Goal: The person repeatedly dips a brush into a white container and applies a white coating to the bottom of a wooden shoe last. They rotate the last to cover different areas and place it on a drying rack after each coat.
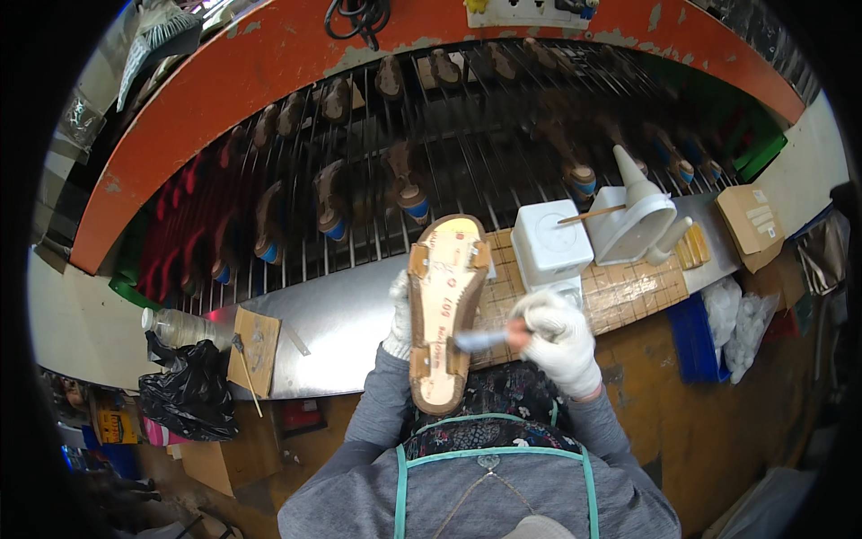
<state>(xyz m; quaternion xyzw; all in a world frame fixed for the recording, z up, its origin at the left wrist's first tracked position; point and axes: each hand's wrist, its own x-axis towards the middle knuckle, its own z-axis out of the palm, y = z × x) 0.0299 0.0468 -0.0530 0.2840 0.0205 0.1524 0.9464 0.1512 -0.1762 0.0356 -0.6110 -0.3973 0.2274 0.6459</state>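
Observation:
A shoe on its last stands between my hands, its pale underside facing up and its brown edge strips folded over the rim. My left hand, in a white knitted glove, is closed around its left side; the shoe hides most of those fingers. In my gloved right hand is a small tool with a flat grey-blue end, smeared by motion. Its tip reaches the right edge of the underside, near a brown strip. The bare tips of my right thumb and finger pinch the tool.
An orange-framed rack of metal rods holds several brown shoes. White plastic containers stand on a taped cardboard sheet, one with a wooden stick. A brush, a clear bottle and a black bag are left.

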